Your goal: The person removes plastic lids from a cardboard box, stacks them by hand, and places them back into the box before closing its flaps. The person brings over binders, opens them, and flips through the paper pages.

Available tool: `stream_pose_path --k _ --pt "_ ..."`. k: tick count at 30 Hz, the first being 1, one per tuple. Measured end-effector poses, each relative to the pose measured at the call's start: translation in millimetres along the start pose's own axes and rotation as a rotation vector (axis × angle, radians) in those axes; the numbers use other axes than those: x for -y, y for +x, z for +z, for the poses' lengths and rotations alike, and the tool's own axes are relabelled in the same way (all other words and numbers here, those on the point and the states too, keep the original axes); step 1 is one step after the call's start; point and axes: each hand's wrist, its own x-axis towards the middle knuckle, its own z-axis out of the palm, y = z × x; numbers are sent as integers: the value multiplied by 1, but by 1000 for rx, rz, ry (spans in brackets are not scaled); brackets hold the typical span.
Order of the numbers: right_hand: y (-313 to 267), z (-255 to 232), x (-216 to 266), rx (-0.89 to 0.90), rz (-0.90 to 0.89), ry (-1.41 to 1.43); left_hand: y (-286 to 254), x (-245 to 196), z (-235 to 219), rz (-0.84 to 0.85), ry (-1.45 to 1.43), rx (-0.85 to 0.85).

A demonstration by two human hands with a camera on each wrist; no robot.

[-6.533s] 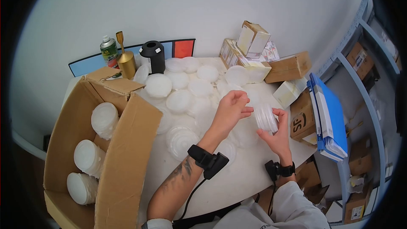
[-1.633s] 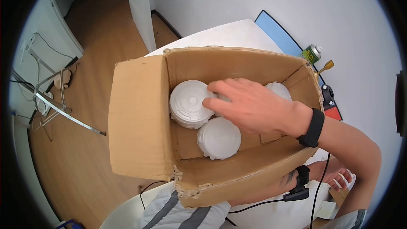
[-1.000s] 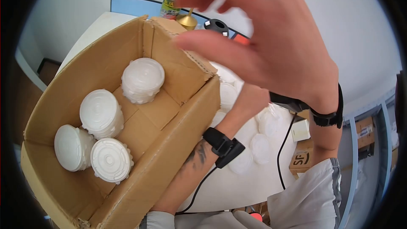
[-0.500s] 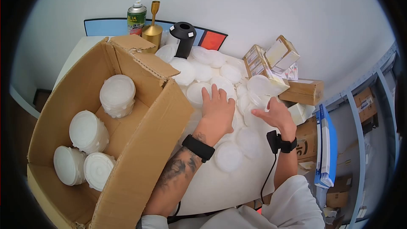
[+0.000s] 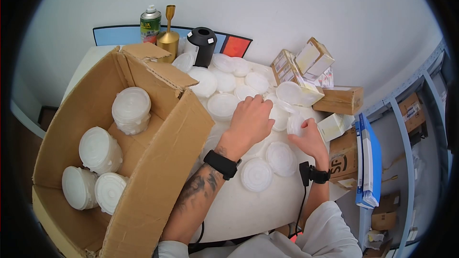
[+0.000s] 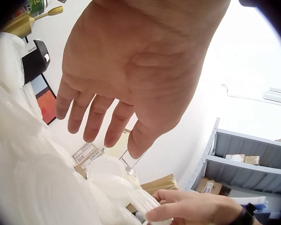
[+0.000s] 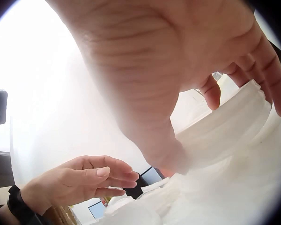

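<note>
Clear plastic lids [image 5: 222, 106] lie spread in a loose layer across the white table. My right hand [image 5: 311, 139] grips a short stack of these lids [image 5: 295, 123], held on edge at the pile's right side. In the right wrist view the thumb and fingers [image 7: 210, 93] span that stack [image 7: 225, 126]. My left hand [image 5: 251, 122] hovers over the middle of the pile, holding nothing; the left wrist view shows its fingers [image 6: 97, 117] extended. On the left stands an open cardboard box [image 5: 158, 162] with several stacks of lids [image 5: 100, 149] inside.
A spray can [image 5: 150, 25], a gold candlestick [image 5: 168, 43] and a black cylinder [image 5: 204, 48] stand at the back. Small cartons [image 5: 313, 59] are piled at the back right. Blue binders [image 5: 368, 162] and a grey shelf [image 5: 406, 138] are at the right.
The right hand has come from the box back to the table and now holds lids. One more stack sits in the box than 6.5 s ago. The left hand's fingers are less spread than before.
</note>
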Motion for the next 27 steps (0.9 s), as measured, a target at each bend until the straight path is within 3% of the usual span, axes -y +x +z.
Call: stream_pose_path --k 2,3,5,6,8,11,12,13,15,16,19,21,23,27 --pt "-13 -27 8 95 84 105 6 -10 -2 -153 -425 -8" --pt "-21 -41 21 95 84 106 7 -16 -3 -153 -424 -7" --pt "-38 -62 48 151 46 342 7 -32 -6 -390 -927 84" --pt "-40 -60 58 150 62 343 5 -39 -9 -389 -930 100" --pt "-41 -54 75 86 -293 226 4 -49 -15 -526 -1391 228" --pt "-36 -44 62 -68 -362 309 6 -33 -18 -436 -1519 176" --pt "-43 -46 60 -54 -209 375 7 -30 -24 -444 -1527 149" --pt "-48 -44 49 -45 -220 373 7 -26 -28 -448 -1530 135" --pt "-59 -38 27 90 -217 241 8 -18 -34 -473 -1501 48" --pt "-66 -37 25 175 -350 131 9 -15 -36 -474 -1502 50" --pt "-78 -22 20 310 -465 35 10 -10 -35 -501 -1448 -6" --pt "-77 -12 13 312 -494 -53 10 -9 -35 -489 -1435 24" --pt "-72 -9 11 402 -461 45 8 -13 -36 -480 -1422 26" --pt "-70 -19 10 330 -470 107 7 -16 -39 -474 -1390 40"
